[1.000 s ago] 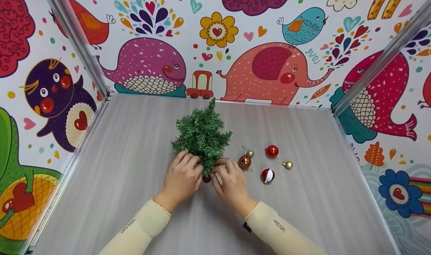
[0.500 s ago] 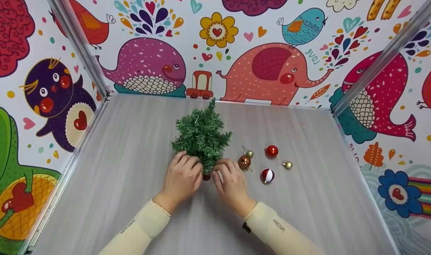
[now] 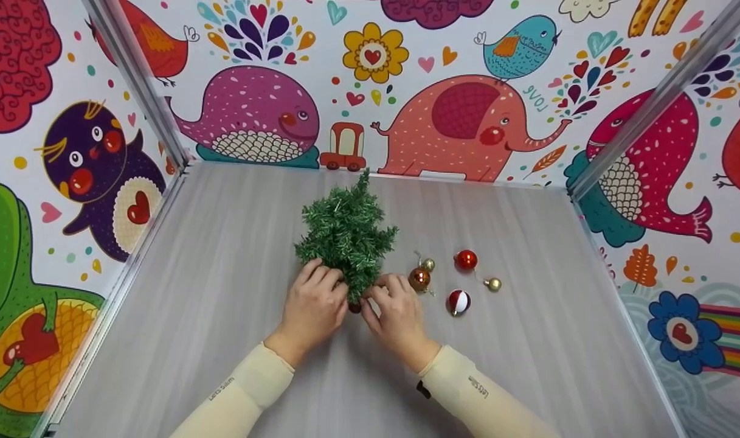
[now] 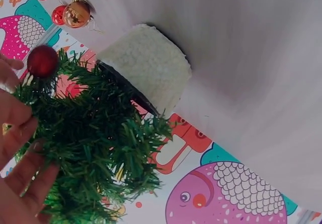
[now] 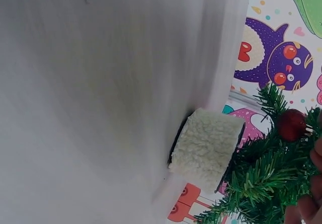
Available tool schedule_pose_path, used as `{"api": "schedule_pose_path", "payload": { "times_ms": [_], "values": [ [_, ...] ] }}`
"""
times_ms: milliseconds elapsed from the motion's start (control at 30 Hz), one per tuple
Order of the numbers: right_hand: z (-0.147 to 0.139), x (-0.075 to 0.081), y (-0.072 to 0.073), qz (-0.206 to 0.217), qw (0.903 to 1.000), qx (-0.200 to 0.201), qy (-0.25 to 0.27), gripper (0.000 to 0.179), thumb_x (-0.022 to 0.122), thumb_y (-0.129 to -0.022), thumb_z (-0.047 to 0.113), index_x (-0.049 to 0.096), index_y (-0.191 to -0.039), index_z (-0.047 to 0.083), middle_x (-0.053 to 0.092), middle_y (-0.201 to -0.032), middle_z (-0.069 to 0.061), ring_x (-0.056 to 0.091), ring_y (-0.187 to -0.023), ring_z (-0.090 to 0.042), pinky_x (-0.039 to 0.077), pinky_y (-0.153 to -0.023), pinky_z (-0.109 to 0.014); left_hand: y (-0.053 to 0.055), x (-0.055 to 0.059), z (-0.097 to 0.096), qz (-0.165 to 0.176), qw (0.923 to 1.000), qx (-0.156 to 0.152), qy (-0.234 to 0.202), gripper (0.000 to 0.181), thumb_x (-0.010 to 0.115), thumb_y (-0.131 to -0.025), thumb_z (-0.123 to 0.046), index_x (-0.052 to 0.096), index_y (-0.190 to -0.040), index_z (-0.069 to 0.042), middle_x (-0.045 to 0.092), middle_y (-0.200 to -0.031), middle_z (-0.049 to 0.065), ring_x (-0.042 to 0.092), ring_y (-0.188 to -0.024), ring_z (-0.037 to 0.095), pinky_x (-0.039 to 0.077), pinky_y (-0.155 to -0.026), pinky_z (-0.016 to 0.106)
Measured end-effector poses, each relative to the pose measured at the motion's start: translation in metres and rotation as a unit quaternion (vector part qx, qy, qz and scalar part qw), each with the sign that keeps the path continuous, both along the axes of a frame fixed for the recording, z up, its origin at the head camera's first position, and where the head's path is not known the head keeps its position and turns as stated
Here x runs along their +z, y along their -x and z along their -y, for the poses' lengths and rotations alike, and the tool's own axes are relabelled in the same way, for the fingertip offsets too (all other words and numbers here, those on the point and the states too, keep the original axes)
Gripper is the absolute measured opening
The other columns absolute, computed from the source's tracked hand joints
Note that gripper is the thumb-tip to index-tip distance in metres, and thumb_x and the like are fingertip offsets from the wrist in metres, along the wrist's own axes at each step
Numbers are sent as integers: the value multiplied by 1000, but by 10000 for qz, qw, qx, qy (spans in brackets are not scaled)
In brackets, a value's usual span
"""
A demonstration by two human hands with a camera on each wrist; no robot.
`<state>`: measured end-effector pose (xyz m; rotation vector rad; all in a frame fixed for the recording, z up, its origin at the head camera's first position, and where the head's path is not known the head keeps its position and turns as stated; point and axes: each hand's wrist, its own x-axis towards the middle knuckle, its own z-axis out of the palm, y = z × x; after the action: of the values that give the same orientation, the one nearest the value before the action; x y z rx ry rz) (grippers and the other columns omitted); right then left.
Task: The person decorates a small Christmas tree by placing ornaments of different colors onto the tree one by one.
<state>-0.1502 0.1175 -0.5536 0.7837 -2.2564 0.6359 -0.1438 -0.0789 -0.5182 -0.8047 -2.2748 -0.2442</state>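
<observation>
In the head view, a bushy green tree (image 3: 345, 234) stands around the middle of the desk (image 3: 224, 243), its thin tip towards the back edge. My left hand (image 3: 316, 302) and right hand (image 3: 399, 316) are bent in at its lower front branches; I can't tell whether either grips anything. Five loose baubles (image 3: 466, 260) lie between it and the desk's right edge. In my left wrist view, a round, dark red bauble (image 4: 43, 61) shows at the needles' edge. My right wrist view shows the tree's cream, fleecy base (image 5: 205, 146), dark-rimmed, on the desk.
</observation>
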Motion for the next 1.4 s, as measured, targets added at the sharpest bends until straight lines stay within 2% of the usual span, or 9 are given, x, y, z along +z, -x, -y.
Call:
{"api": "schedule_pose_path", "payload": {
  "times_ms": [300,667,1033,1400],
  "values": [
    [-3,-2,1,-86,9995,188,-256,6,74,-83,20,68,-84,18,55,-90,0,55,-80,-21,48,-68,-36,-2,-1,3,16,9992,21,386,10,72,-78,-18,70,-74,-8,67,-106,11,59,-103,31,32,-111,46],
    [-3,-1,0,133,9994,307,-131,7,75,-83,20,69,-86,18,56,-88,2,53,-80,-18,47,-68,-33,-1,-1,3,121,9994,-57,317,11,70,-79,-18,69,-74,-8,67,-104,11,60,-102,31,32,-111,46],
    [-7,1,-2,43,9987,508,20,12,75,-81,15,70,-91,17,59,-93,2,55,-83,-17,48,-71,-33,-1,-2,4,173,9996,-177,161,9,70,-78,-16,69,-74,-8,68,-102,11,60,-101,30,32,-111,46],
    [-16,1,1,-90,9980,557,272,15,74,-79,11,70,-92,16,59,-94,1,55,-86,-19,49,-74,-35,-2,1,5,213,9994,-113,248,9,70,-77,-16,69,-74,-8,67,-102,11,59,-100,31,34,-110,47]
  ]
}}
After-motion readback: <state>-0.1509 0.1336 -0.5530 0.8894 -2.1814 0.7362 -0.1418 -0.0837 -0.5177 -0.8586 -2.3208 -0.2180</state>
